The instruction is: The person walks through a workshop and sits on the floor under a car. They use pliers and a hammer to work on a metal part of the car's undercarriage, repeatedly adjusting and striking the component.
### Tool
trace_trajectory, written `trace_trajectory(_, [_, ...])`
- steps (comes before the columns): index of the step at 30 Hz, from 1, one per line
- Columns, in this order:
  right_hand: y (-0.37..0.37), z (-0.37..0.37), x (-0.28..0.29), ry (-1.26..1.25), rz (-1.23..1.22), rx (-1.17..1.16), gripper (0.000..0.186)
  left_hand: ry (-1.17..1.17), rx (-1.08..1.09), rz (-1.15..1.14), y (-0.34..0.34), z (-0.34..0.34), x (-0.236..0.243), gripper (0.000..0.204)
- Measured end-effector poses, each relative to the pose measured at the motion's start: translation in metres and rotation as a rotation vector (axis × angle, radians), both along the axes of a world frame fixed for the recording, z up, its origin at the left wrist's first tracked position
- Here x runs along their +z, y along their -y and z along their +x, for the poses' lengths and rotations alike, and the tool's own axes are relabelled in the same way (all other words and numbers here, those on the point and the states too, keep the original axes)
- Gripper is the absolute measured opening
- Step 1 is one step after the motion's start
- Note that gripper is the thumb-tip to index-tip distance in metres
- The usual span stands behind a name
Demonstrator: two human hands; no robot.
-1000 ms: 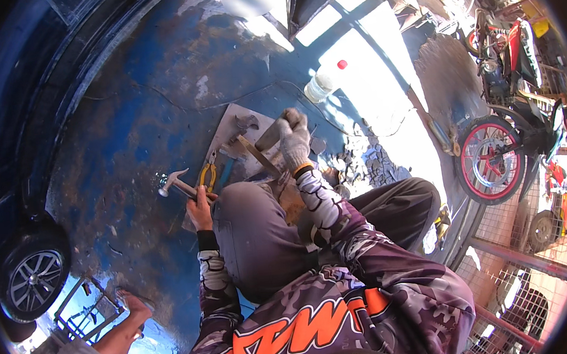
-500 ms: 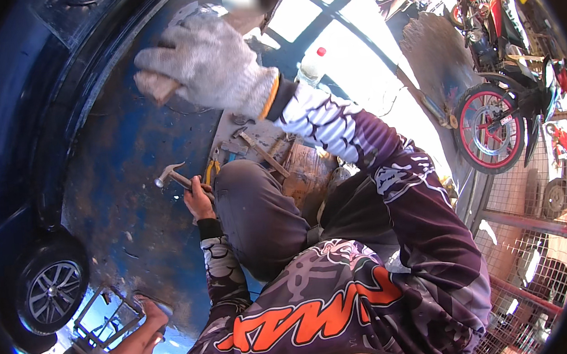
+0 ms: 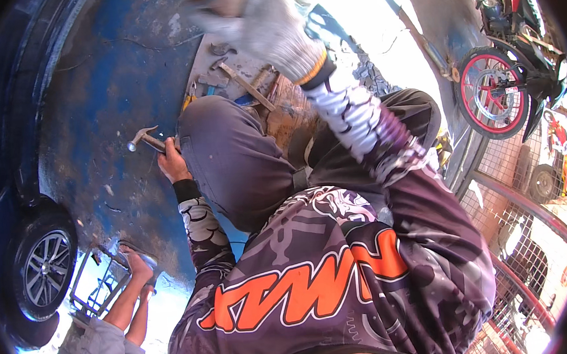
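My bare left hand [image 3: 173, 162] grips a claw hammer [image 3: 146, 138] by its handle, beside my bent left knee. The metal head points left, above the stained blue floor [image 3: 103, 124]. My right hand [image 3: 272, 28], in a whitish knit glove with a yellow-edged cuff, is raised at the top of the view. Its fingers are smeared by motion and partly cut off, so what they hold, if anything, does not show. Beyond my knees, a second hammer [image 3: 247, 86] with a wooden handle lies on a grey board [image 3: 203, 67] among other tools. A worn brown wooden block [image 3: 290, 106] stands nearby.
A dark vehicle with a wheel [image 3: 46, 269] lines the left side. Another person's bare legs [image 3: 130, 295] are at lower left by a metal frame [image 3: 92, 285]. A motorcycle wheel [image 3: 490, 93] and wire mesh fence [image 3: 506, 166] stand at right.
My gloved right hand has moved up and to the right, partly leaving the view. The scene has shifted upward, and my right knee shows now. My left hand still grips the hammer.
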State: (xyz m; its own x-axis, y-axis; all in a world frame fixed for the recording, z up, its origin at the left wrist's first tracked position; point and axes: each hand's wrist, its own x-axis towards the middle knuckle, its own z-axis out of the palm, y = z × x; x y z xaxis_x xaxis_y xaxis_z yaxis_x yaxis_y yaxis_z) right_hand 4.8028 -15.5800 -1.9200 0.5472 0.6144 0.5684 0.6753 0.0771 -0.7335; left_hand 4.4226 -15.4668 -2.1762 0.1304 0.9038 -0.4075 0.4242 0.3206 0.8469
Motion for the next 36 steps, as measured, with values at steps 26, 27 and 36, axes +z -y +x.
trace_trajectory(26, [0.073,0.004,-0.315,-0.678,-1.134,-0.617,0.066,-0.738,-0.461,0.161,0.113,-0.071,-0.02,0.046])
trace_trajectory(27, [0.065,0.014,-0.317,-0.662,-1.164,-0.572,0.066,-0.738,-0.454,0.157,0.112,-0.074,-0.015,0.046])
trace_trajectory(36, [0.019,0.059,-0.383,-0.888,-1.339,-0.482,0.071,-0.757,-0.366,0.131,0.101,-0.094,0.015,0.043])
